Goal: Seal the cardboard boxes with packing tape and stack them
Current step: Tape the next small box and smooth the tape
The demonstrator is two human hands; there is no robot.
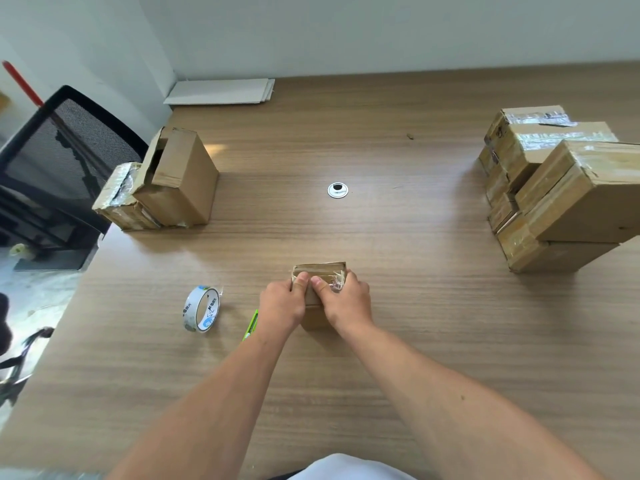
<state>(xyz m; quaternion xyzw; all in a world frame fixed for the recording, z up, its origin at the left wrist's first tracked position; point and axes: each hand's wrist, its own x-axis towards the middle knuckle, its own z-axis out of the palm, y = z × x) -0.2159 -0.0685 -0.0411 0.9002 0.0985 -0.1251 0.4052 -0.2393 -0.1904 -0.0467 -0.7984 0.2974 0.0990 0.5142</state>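
**Both hands on small box at near centre of table**

Left hand [282,303] and right hand [346,303] both grip the small box [320,269], which sits on the table [415,323] straight ahead of the person. The hands are side by side. Both thumbs press on the box top and the fingers wrap down its sides. The top is taped, with crinkled clear tape at its right edge by the right thumb.

Just left of the left wrist lies a green utility knife [252,322], partly hidden by the arm. Further left, the tape roll [191,308] stands on edge, apart from the hands.

Mid table: a round cable grommet [337,190].

Far left, near the table edge: an open box [183,181] standing upright with flaps loose, touching a taped box [117,199] on its left. Far right: a stack of taped boxes [561,188], several layers, not squarely aligned.

At the back by the wall are flat pale sheets [221,91]. A mesh chair [62,143] is off the table's left side.
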